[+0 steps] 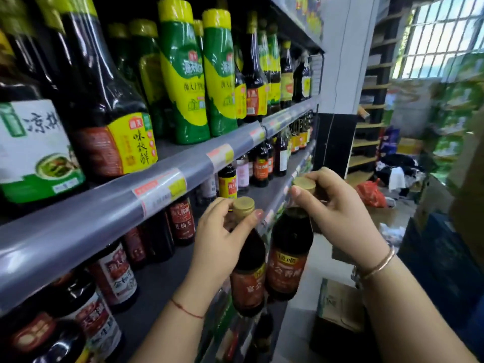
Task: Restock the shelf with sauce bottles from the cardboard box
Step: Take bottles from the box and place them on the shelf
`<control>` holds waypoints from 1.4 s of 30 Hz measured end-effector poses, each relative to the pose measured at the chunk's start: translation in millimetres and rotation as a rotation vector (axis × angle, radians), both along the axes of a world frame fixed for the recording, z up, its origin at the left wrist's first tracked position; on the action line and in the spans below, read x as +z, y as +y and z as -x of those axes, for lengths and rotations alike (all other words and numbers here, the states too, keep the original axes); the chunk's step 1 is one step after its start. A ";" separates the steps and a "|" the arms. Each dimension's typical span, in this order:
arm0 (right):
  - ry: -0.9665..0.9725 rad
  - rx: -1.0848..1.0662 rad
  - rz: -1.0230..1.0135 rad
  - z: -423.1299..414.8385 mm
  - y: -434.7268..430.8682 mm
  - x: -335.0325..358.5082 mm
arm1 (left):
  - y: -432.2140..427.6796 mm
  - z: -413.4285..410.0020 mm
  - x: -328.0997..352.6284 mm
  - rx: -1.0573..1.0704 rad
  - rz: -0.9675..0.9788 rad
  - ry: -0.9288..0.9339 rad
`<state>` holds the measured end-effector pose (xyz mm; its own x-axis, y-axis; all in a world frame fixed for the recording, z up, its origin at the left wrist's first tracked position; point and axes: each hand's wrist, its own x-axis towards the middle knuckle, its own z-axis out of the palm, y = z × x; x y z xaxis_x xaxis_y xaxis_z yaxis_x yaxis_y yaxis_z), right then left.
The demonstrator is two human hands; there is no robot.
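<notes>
Bottles hang by their necks, one in each of your hands, in front of the middle shelf (157,281). Your left hand (220,231) pinches the left sauce bottle (248,279) just under its gold cap (243,205), thumb on one side and fingers curled round the other. Your right hand (340,205) grips the right sauce bottle (288,258) the same way, a little higher, at 2 o'clock from the first. Holding at the neck probably keeps each bottle upright with its label outward, ready to slide in. The two bodies hang just beside each other; whether they touch is hard to tell.

At 10 o'clock from your left hand, the price rail (104,205) of the shelf above juts out over the deck, so the caps need to pass beneath it. Red-labelled bottles (117,276) stand at 9 o'clock, with bare grey deck near them that looks like the landing spot. Green squeeze bottles (183,74) fill the upper shelf at 12 o'clock.

Down at 5 o'clock from your right hand, the cardboard box (337,305) sits on the floor, its contents hidden from you. A red plastic bag (372,193) lies at 3 o'clock, well apart.
</notes>
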<state>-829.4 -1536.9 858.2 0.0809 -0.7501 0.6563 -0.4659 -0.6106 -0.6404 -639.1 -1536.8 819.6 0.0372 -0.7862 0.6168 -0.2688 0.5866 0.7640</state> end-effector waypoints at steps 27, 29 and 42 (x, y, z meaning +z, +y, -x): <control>-0.523 0.742 -0.125 -162.5 -56.6 -61.0 | 50.4 -89.1 -23.4 0.651 0.090 0.130; -0.510 0.770 -0.143 -169.2 -60.5 -66.4 | 52.5 -92.1 -26.9 0.672 0.085 0.123; -0.400 0.882 -0.267 -201.0 -69.4 -72.8 | 49.0 -110.2 -36.5 0.833 -0.005 0.105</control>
